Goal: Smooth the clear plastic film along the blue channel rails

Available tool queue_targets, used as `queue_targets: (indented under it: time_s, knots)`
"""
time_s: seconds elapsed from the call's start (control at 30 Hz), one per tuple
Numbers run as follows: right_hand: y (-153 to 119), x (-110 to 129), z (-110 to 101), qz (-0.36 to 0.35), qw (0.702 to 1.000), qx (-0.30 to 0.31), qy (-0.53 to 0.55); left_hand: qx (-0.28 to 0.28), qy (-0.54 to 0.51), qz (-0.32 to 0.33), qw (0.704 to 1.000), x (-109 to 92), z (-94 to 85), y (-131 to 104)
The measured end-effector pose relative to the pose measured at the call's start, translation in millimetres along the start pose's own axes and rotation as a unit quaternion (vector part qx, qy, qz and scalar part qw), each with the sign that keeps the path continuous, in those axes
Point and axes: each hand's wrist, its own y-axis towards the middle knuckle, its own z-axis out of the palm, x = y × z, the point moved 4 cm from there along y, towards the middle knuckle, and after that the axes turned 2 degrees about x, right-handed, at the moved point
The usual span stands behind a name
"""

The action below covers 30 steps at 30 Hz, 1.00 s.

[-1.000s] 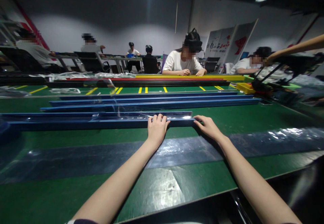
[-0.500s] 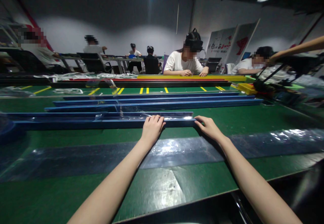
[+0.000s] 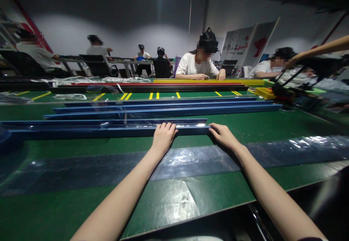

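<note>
A long blue channel strip [image 3: 131, 133] with raised side walls lies across the green table, and shiny clear plastic shows inside it. My left hand [image 3: 163, 136] rests over its near wall, fingers curled across the top and into the channel. At the strip's right end, my right hand [image 3: 224, 135] grips the corner between thumb and fingers. Nearer to me, a wide clear plastic sheet strip [image 3: 191, 161] lies flat under my forearms.
Behind lie several more blue strips [image 3: 169, 109], then black, red and yellow strips [image 3: 207, 82]. A yellow tray [image 3: 265, 93] stands back right, near a black stand. A co-worker [image 3: 188, 66] sits opposite, hands on the table. Another person's arm reaches in from the right.
The view has shifted slightly, so the background sits a little further left. My hands keep nearly the same places on the blue channel strip.
</note>
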Motion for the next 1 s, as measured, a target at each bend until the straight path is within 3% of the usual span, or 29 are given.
queue_targets:
  time_s: [0.47, 1.0]
  knots:
    - [0.1, 1.0, 0.2, 0.011, 1.0, 0.004, 0.013, 0.027, -0.002, -0.004, 1.0, -0.6, 0.5, 1.5]
    - [0.4, 1.0, 0.2, 0.022, 0.999, 0.004, 0.026, 0.021, 0.004, -0.005, 1.0, -0.6, 2.0, 1.1]
